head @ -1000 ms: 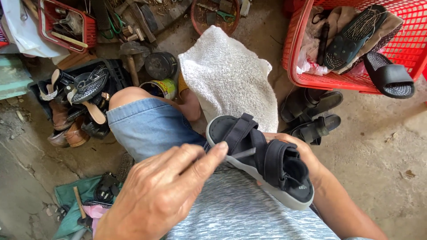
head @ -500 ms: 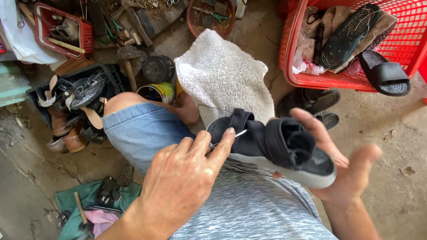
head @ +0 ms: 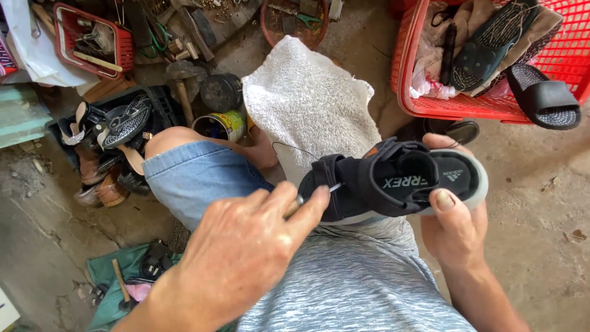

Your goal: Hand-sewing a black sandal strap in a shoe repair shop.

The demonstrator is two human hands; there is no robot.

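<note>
black sandal with grey sole, white towel, red basket, blue denim shorts

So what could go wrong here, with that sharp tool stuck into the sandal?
The thin metal tool in the left hand points along the black sandal towards the right hand; a slip might prick its fingers. A thread trails loose over the white towel and could snag. The sandal sits above the lap, so the point might also jab downwards.
</note>
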